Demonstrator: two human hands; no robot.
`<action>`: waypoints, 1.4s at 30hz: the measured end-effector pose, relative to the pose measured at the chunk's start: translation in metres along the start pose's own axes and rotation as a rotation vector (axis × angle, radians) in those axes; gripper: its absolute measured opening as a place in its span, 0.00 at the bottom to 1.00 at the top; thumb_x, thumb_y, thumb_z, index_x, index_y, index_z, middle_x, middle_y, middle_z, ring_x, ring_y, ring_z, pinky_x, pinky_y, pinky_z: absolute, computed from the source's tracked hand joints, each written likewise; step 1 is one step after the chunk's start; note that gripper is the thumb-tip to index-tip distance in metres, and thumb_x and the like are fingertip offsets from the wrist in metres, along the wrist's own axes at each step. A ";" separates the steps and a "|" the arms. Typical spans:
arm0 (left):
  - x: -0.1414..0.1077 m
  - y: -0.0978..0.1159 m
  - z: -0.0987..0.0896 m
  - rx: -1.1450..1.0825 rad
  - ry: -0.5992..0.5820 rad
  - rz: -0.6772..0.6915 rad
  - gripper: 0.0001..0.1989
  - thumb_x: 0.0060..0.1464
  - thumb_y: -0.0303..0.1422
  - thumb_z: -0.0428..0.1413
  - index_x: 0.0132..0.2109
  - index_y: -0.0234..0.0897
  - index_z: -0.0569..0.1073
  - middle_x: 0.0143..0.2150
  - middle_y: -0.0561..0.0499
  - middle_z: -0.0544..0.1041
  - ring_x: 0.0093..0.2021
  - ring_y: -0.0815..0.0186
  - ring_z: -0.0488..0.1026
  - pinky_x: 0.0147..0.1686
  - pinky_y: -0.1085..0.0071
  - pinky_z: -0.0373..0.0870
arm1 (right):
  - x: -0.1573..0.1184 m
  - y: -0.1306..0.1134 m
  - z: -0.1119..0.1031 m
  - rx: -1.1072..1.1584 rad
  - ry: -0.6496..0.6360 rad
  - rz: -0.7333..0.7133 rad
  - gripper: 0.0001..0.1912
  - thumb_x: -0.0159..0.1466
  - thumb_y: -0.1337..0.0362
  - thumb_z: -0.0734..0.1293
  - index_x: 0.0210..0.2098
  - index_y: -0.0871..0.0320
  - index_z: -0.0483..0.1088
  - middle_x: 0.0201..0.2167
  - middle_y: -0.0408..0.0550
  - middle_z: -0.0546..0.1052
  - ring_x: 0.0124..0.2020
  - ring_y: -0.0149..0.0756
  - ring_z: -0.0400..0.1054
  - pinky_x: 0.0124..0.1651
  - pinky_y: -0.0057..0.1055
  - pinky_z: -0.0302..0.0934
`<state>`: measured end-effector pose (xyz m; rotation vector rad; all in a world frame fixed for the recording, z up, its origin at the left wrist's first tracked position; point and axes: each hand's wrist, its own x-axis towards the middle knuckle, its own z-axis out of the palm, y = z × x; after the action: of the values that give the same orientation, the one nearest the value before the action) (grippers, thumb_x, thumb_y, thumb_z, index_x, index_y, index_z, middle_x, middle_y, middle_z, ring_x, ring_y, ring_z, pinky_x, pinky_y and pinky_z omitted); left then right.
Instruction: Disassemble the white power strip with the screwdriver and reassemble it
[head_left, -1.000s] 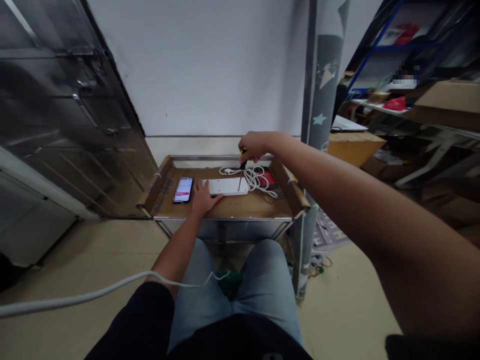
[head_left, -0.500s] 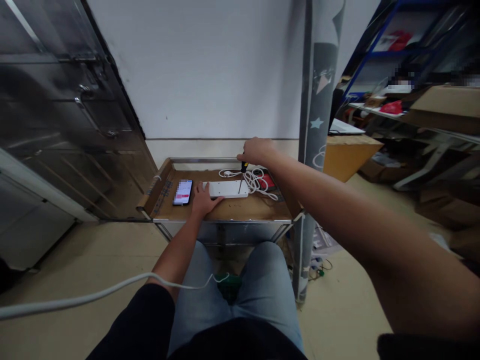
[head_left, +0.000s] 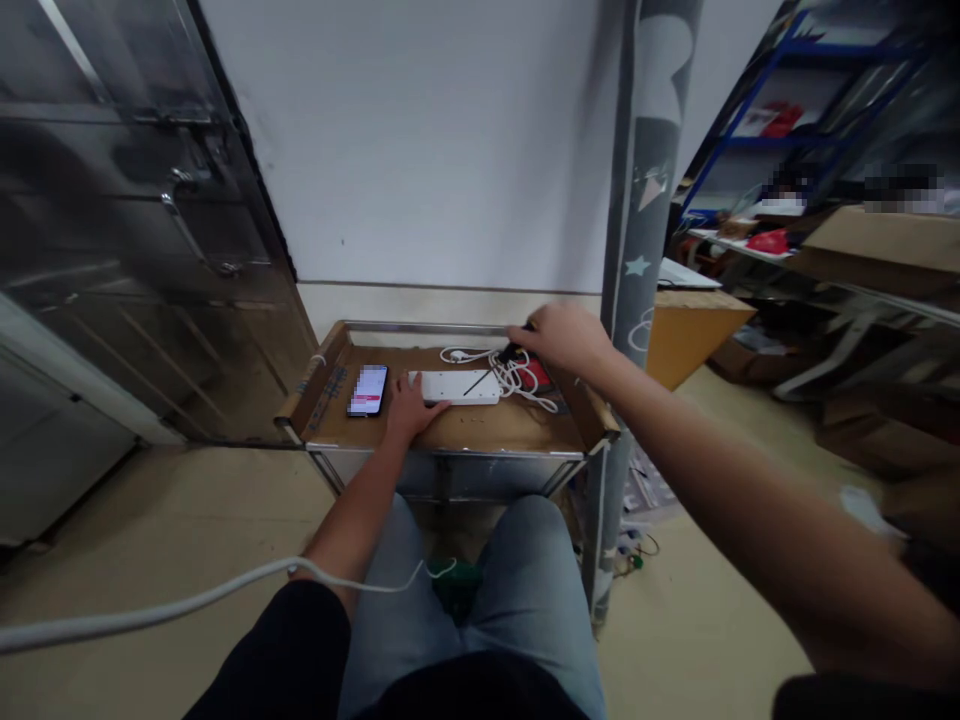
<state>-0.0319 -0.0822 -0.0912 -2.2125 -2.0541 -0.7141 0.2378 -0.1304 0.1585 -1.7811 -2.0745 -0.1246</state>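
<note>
A white power strip lies lengthwise on the cardboard-lined top of a small cart. My left hand rests on its left end, thumb spread along the near edge. In my right hand, above the strip's right end, is a screwdriver with a black and yellow handle, its shaft slanting down to the left over the strip. The strip's white cord is coiled at the right, partly over a red object. Left of my left hand lies a phone with its screen lit.
A patterned grey column stands at the cart's right. Behind the cart is a white wall, with a metal door at the left. A white cable crosses the lower left over my forearm. Boxes and blue shelves are at the right.
My right hand has moved right, and the screwdriver has gone from nearly upright to strongly slanted. My left hand stays on the strip. The whole view has shifted slightly.
</note>
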 end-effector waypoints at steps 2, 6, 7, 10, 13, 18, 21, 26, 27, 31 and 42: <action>0.000 0.000 0.000 -0.001 0.000 -0.003 0.55 0.56 0.67 0.54 0.74 0.28 0.62 0.75 0.28 0.59 0.73 0.34 0.58 0.70 0.47 0.62 | -0.048 0.015 0.011 0.204 0.110 0.100 0.28 0.65 0.39 0.64 0.30 0.60 0.76 0.24 0.53 0.76 0.30 0.39 0.71 0.37 0.33 0.62; -0.001 -0.002 0.000 -0.001 0.020 0.015 0.52 0.59 0.66 0.53 0.74 0.27 0.63 0.75 0.27 0.60 0.72 0.34 0.59 0.70 0.46 0.62 | -0.164 0.035 0.069 0.634 0.311 0.372 0.36 0.68 0.30 0.51 0.33 0.56 0.67 0.17 0.44 0.71 0.18 0.34 0.64 0.23 0.31 0.59; -0.001 -0.002 0.000 -0.001 0.025 0.019 0.52 0.59 0.65 0.53 0.74 0.27 0.63 0.75 0.27 0.60 0.72 0.34 0.59 0.70 0.46 0.62 | -0.190 0.036 0.086 0.719 0.346 0.434 0.35 0.67 0.29 0.51 0.33 0.54 0.65 0.16 0.43 0.70 0.16 0.34 0.64 0.21 0.31 0.59; -0.001 -0.003 0.001 0.005 0.028 0.027 0.51 0.59 0.64 0.54 0.74 0.27 0.63 0.75 0.27 0.59 0.72 0.34 0.59 0.70 0.46 0.61 | -0.247 0.033 0.127 0.879 0.424 0.579 0.32 0.66 0.30 0.57 0.35 0.54 0.64 0.18 0.43 0.73 0.16 0.36 0.67 0.21 0.33 0.62; 0.000 -0.004 0.001 0.012 0.027 0.033 0.51 0.60 0.64 0.54 0.74 0.27 0.62 0.74 0.27 0.59 0.72 0.34 0.58 0.70 0.46 0.61 | -0.268 0.027 0.144 0.955 0.455 0.662 0.31 0.63 0.33 0.65 0.37 0.56 0.68 0.19 0.44 0.75 0.18 0.37 0.70 0.24 0.33 0.65; 0.000 -0.004 0.002 0.017 0.036 0.045 0.50 0.60 0.64 0.54 0.73 0.28 0.62 0.74 0.27 0.60 0.73 0.35 0.58 0.71 0.46 0.60 | -0.262 0.021 0.150 0.967 0.471 0.673 0.28 0.59 0.37 0.72 0.36 0.57 0.71 0.19 0.44 0.75 0.22 0.35 0.70 0.28 0.30 0.64; 0.000 -0.005 0.003 0.020 0.040 0.042 0.50 0.60 0.64 0.54 0.73 0.29 0.62 0.74 0.28 0.61 0.73 0.36 0.59 0.70 0.47 0.61 | -0.262 0.018 0.159 0.973 0.451 0.657 0.27 0.59 0.38 0.73 0.36 0.57 0.70 0.19 0.43 0.74 0.22 0.34 0.69 0.28 0.29 0.63; -0.001 -0.004 0.002 0.025 0.044 0.044 0.50 0.60 0.65 0.52 0.73 0.29 0.62 0.74 0.29 0.61 0.73 0.36 0.58 0.71 0.47 0.60 | -0.272 0.013 0.182 0.968 0.423 0.643 0.28 0.58 0.38 0.73 0.35 0.58 0.72 0.22 0.43 0.75 0.24 0.34 0.70 0.30 0.30 0.65; -0.001 -0.004 0.002 0.025 0.044 0.044 0.50 0.60 0.65 0.52 0.73 0.29 0.62 0.74 0.28 0.61 0.73 0.36 0.58 0.71 0.47 0.60 | -0.273 0.012 0.186 0.968 0.419 0.638 0.28 0.57 0.38 0.74 0.35 0.58 0.72 0.23 0.44 0.76 0.24 0.34 0.70 0.30 0.30 0.65; -0.001 -0.004 0.001 0.025 0.038 0.042 0.51 0.60 0.65 0.52 0.73 0.27 0.63 0.74 0.27 0.60 0.72 0.35 0.59 0.71 0.47 0.60 | -0.273 0.008 0.196 0.971 0.408 0.609 0.28 0.56 0.38 0.75 0.35 0.58 0.73 0.25 0.44 0.77 0.26 0.33 0.70 0.31 0.30 0.66; 0.000 -0.004 0.002 0.025 0.027 0.039 0.51 0.60 0.65 0.52 0.73 0.27 0.62 0.74 0.27 0.60 0.73 0.35 0.58 0.70 0.47 0.60 | -0.272 0.006 0.200 0.987 0.385 0.603 0.27 0.58 0.39 0.74 0.37 0.58 0.71 0.25 0.43 0.76 0.26 0.33 0.70 0.33 0.30 0.66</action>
<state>-0.0349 -0.0810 -0.0944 -2.2105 -1.9898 -0.7071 0.2242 -0.3174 -0.1228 -1.4600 -0.9540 0.5755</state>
